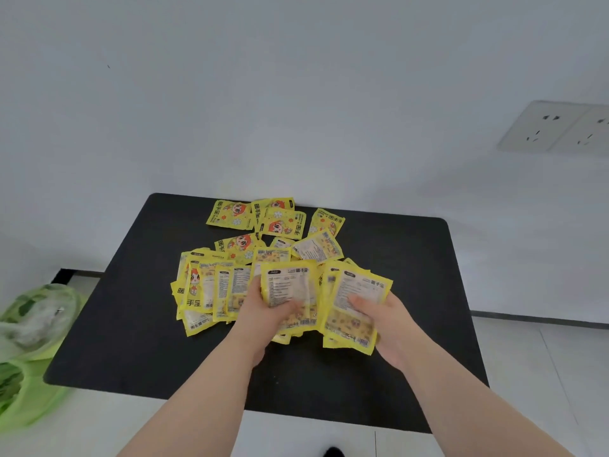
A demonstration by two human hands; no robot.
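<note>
Entry, head view.

**Fingers, left:** the thumb [291,308] lies across the lower face of a flat yellow plastic packet with a white printed label [290,288]. The remaining fingers sit behind it and are hidden. This area is motion-blurred, but the left hand [263,313] plainly grasps the packet from its left edge. The packet is raised and tilted, label side toward the camera, above the near middle of the heap. Further yellow edges show just beneath it. I cannot tell whether they are also in the grip.

**Fingers, right:** the thumb [361,303] is pressed flat on the label face of a second yellow packet [357,286], with the other fingers underneath and out of sight. The right hand [387,321] grasps it from the right edge. Another packet edge shows below it.

**Relation:** the two held packets sit just beside each other, their inner edges nearly meeting.

**Outward:**
- A loose heap of matching yellow packets [211,291] lies overlapping to the left of the hands.
- Near the far edge lie several cartoon-printed packets [230,214], picture side up.
- Everything rests on a matte black rectangular tabletop with rounded corners [412,258].
- A translucent green plastic bag [36,324], blurred, sits at the tabletop's left edge.
- A white double wall socket plate [560,127] is on the pale wall to the right.
</note>
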